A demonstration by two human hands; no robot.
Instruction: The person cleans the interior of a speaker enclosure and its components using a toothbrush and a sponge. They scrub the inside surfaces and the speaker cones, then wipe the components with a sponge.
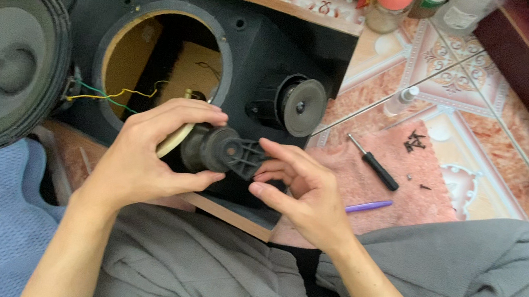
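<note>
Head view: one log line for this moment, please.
left hand: grips small driver | right hand: fingertips on its bracket | speaker cabinet: woofer out, wires attached | screwdriver: on cloth

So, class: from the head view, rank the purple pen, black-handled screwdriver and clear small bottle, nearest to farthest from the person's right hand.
1. Purple pen, just right of the right hand.
2. Black-handled screwdriver, farther up on the pink cloth.
3. Clear small bottle, on the tiles beyond.

The small speaker driver (222, 150) is a dark grey, dusty round unit lying on its side, with a black plastic bracket sticking out toward the right-hand fingertips. It sits between the left thumb and fingers, which wrap its round body, while the right fingertips touch the bracket end.
</note>
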